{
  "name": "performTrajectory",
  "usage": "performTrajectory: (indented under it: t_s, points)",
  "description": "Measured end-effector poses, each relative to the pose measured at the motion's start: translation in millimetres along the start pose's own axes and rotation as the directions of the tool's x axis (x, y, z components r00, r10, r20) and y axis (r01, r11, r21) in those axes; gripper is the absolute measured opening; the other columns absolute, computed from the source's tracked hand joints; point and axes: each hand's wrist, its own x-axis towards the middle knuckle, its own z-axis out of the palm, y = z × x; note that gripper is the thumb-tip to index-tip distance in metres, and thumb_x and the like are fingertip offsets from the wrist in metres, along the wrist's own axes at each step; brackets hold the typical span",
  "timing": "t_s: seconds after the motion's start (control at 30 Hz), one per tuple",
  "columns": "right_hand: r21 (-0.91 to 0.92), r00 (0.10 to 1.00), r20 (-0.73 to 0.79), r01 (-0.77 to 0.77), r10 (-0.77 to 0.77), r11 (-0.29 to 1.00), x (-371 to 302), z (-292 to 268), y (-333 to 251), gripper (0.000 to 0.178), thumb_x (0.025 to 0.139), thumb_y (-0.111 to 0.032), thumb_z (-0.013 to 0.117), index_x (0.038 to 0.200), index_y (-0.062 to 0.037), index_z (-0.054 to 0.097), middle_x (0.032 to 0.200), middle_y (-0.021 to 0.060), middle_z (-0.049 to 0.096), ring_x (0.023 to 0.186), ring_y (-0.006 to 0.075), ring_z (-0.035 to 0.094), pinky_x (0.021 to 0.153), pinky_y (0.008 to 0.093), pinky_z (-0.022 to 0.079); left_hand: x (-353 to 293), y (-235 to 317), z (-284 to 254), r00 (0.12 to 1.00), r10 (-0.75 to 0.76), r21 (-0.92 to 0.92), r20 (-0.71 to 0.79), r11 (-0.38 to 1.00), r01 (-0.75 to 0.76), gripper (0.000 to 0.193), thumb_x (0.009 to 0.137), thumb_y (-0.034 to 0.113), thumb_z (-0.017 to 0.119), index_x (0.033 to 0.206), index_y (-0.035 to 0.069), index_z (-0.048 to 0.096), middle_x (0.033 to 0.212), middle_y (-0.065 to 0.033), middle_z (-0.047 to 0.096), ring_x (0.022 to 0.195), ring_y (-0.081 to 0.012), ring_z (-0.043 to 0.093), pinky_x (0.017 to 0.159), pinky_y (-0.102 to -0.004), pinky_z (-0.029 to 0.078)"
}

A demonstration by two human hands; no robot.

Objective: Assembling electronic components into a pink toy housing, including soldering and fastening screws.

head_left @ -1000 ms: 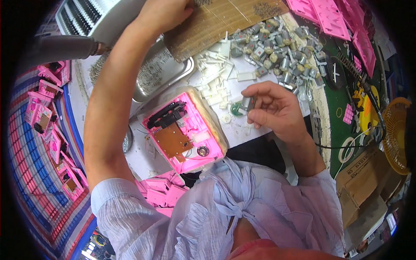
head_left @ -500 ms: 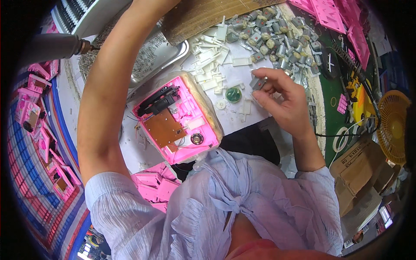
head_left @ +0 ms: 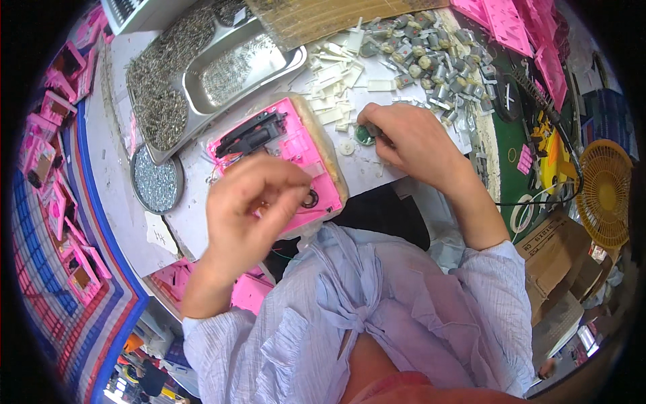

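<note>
My left hand (head_left: 252, 212) hovers over the pink plastic casing (head_left: 323, 168), thumb and fingertips brought together; whatever they pinch is too small or hidden to make out. Inside the casing are a black mechanism (head_left: 252, 135) and a round black-rimmed part (head_left: 309, 198) partly behind my fingers. My right hand (head_left: 417, 145) is closed at a small round container of green stuff (head_left: 364, 135), its fingertips over the rim. The small grey motor in that hand is mostly hidden by the fingers. A white plastic gear (head_left: 346, 147) lies beside the container.
Grey motors (head_left: 441, 67) are heaped at the far right, beside loose white plastic parts (head_left: 330, 74). A metal tray of screws (head_left: 161, 87) and a round dish of small metal pieces (head_left: 156, 178) stand left. Cardboard (head_left: 316, 20) lies at the back; a yellow fan (head_left: 602, 192) is right.
My left arm has come back from the far left, bringing the hand over the pink casing. My right hand has moved left with the motor to the green container. The power screwdriver has left view.
</note>
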Motion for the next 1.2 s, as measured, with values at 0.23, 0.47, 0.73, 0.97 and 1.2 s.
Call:
performTrajectory:
  t_s: [0.23, 0.47, 0.73, 0.97, 1.2]
  points:
    - [0.570, 0.979, 0.041, -0.187, 0.199, 0.800, -4.2, -10.7, -31.2, 0.039, 0.084, 0.001, 0.068, 0.122, -0.0049, 0.061, 0.077, 0.0023, 0.062, 0.068, 0.0126, 0.061, 0.061, 0.0267, 0.046, -43.6, -40.0, 29.3, 0.972, 0.114, 0.065, -0.207, 0.993, -0.103, 0.014, 0.084, -0.006, 0.073, 0.097, -0.001, 0.072, 0.095, -0.0113, 0.071, 0.084, -0.0184, 0.070, 0.069, -0.0275, 0.058]
    - [0.919, 0.940, 0.324, -0.339, 0.103, 0.204, 0.2, 23.0, -77.6, 0.043, 0.088, 0.007, 0.069, 0.129, 0.0010, 0.056, 0.080, -0.0022, 0.058, 0.072, 0.0015, 0.054, 0.061, 0.0164, 0.040, -55.3, -49.9, 46.1, 0.933, -0.040, -0.148, -0.358, 0.989, -0.015, 0.028, 0.086, -0.004, 0.074, 0.111, -0.001, 0.063, 0.099, -0.0102, 0.068, 0.087, -0.0142, 0.070, 0.073, -0.0269, 0.059]
    - [0.864, 0.932, 0.351, -0.357, 0.083, 0.355, 4.4, 25.1, -80.3, 0.044, 0.088, 0.005, 0.070, 0.130, -0.0006, 0.057, 0.080, -0.0026, 0.058, 0.068, 0.0013, 0.051, 0.059, 0.0169, 0.040, -60.0, -52.4, 41.5, 0.937, -0.005, -0.159, -0.351, 0.986, -0.054, 0.028, 0.087, -0.005, 0.074, 0.111, -0.001, 0.061, 0.103, -0.0103, 0.067, 0.089, -0.0141, 0.070, 0.076, -0.0272, 0.060]
    - [0.469, 0.981, -0.023, 0.182, -0.194, 0.864, 13.3, 16.0, -82.5, 0.045, 0.079, -0.001, 0.080, 0.121, -0.0028, 0.065, 0.099, 0.0110, 0.071, 0.079, 0.0199, 0.069, 0.070, 0.0289, 0.055, -56.8, -56.6, 30.2, 0.886, 0.337, 0.345, -0.319, 0.912, -0.222, 0.026, 0.081, -0.005, 0.077, 0.103, 0.000, 0.063, 0.094, -0.0120, 0.070, 0.085, -0.0240, 0.072, 0.074, -0.0332, 0.058]
    - [0.257, 0.836, -0.211, 0.547, -0.506, 0.796, 22.3, 18.6, -76.0, 0.033, 0.074, -0.006, 0.084, 0.104, -0.0035, 0.072, 0.095, 0.0125, 0.073, 0.078, 0.0272, 0.071, 0.063, 0.0343, 0.056, -56.5, -58.4, 27.1, 0.891, 0.261, 0.112, -0.372, 0.965, -0.236, 0.022, 0.078, -0.006, 0.076, 0.096, 0.002, 0.065, 0.094, -0.0137, 0.071, 0.083, -0.0293, 0.070, 0.073, -0.0350, 0.056]
